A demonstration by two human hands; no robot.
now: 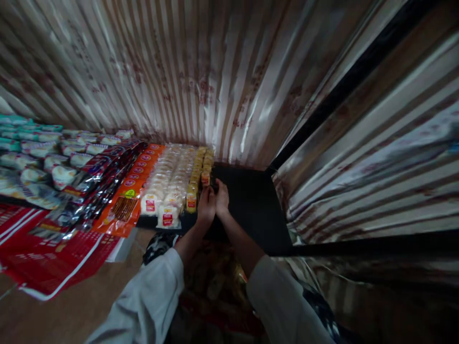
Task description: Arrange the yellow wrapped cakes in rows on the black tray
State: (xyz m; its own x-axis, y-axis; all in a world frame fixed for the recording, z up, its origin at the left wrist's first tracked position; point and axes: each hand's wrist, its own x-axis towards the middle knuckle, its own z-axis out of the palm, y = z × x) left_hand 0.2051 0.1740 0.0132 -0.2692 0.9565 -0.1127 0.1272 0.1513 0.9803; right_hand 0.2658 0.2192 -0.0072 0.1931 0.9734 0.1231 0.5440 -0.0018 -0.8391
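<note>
Nearest the viewer, a person's two forearms in pale sleeves (pixel 150 291) are pointing forward over a dim jumble (pixel 215 284), too dark to make out, below the hands. The left hand (pixel 206 205) and right hand (pixel 222 196) are sitting close together at a black shelf (pixel 251 200); blur and shadow are hiding their fingertips, so whether they are gripping anything cannot be told. A small yellow-wrapped pack (pixel 205 178) with a red label is standing just beyond the left hand, at the front of a short row.

A second row of yellow packs (pixel 191 198) is running just left of the hands. Farther left, clear packs of round white pieces (pixel 168 215) are lying in lines, followed by an orange packet (pixel 125 208) showing brown sticks, shiny dark red packets (pixel 103 177), white packets (pixel 64 174) and teal packets (pixel 14 129). A red sheet (pixel 43 253) is hanging below them.

Beyond the hands, a wrinkled, striped plastic sheet (pixel 201 86) is covering the back; a black post (pixel 333 95) is slanting to their right.
</note>
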